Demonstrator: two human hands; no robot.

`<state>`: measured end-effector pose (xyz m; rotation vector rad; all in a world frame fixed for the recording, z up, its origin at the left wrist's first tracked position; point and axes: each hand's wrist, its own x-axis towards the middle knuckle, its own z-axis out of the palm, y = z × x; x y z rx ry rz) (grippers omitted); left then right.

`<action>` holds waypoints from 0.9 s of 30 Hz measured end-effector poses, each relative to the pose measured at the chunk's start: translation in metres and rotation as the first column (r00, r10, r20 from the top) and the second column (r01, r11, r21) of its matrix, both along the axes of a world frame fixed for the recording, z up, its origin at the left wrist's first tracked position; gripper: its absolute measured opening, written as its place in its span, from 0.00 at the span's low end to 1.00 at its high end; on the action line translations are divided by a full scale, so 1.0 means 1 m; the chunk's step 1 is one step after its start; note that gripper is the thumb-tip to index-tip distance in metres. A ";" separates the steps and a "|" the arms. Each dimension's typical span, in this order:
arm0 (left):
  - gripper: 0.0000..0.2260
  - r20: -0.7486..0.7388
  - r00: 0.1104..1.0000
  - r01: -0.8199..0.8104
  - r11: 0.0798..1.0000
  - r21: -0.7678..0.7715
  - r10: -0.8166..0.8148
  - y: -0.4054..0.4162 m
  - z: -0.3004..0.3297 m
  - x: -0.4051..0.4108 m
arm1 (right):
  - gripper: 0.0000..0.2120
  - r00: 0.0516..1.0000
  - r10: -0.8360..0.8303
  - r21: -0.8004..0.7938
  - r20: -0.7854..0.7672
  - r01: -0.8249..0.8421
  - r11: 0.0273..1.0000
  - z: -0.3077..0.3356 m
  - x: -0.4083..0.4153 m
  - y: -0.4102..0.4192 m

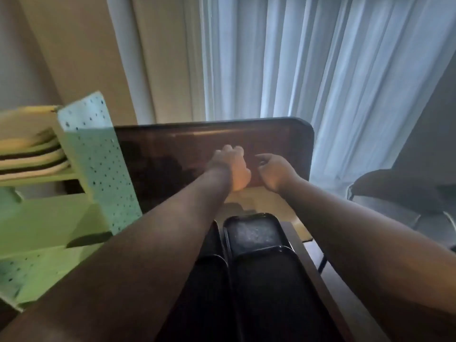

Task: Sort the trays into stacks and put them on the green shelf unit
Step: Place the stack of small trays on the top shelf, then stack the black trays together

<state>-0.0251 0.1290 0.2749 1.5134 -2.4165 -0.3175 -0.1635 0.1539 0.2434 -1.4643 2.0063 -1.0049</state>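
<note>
A large brown tray point(197, 146), rectangular with rounded corners and a raised rim, stands tilted up on its near edge above the table point(328, 280), its inner face toward the camera. The left hand point(232, 169) rests against that face near the lower edge with fingers curled together; whether it grips the tray cannot be told. The right hand point(276, 172) is just beside it, fingers loosely curled and slightly apart, thumb raised, near the tray's lower edge. Below the forearms, black trays point(251, 233) with glossy rims lie overlapping on the table. To the left stands the green shelf unit point(98, 154) with perforated side panels; a stack of cream trays point(32, 159) sits on its upper shelf.
</note>
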 end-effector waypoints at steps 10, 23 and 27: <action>0.30 0.258 0.946 -0.323 0.628 0.708 0.196 0.079 -0.265 -0.032 | 0.27 0.977 -0.171 0.681 -0.125 0.210 0.702 -0.269 -0.124 0.086; 0.32 0.168 0.814 -0.482 0.484 0.730 0.556 0.096 -0.322 -0.035 | 0.19 0.953 -0.280 0.711 -0.117 0.277 0.647 -0.343 -0.140 0.125; 0.34 0.043 0.732 -0.463 0.450 0.764 0.679 0.082 -0.319 -0.038 | 0.10 0.935 -0.354 0.636 0.021 0.261 0.726 -0.341 -0.142 0.116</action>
